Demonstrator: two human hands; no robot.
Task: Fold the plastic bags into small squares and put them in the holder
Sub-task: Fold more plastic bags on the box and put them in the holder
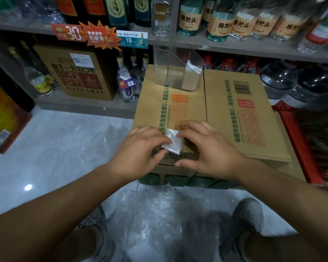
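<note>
Your left hand (140, 146) has a narrow grip: its fingertips pinch the left edge of the folded bag (174, 143), a small pale square lying on the near end of the cardboard box (235, 110). Your right hand (206, 148) has a wide grip and holds nothing; its fingertips touch the square's right edge and its thumb is spread well away. The clear holder (178, 72) stands upright at the far end of the same box, well apart from the square. Loose plastic bags (155, 214) lie crumpled on the floor (45, 148) between your shoes.
</note>
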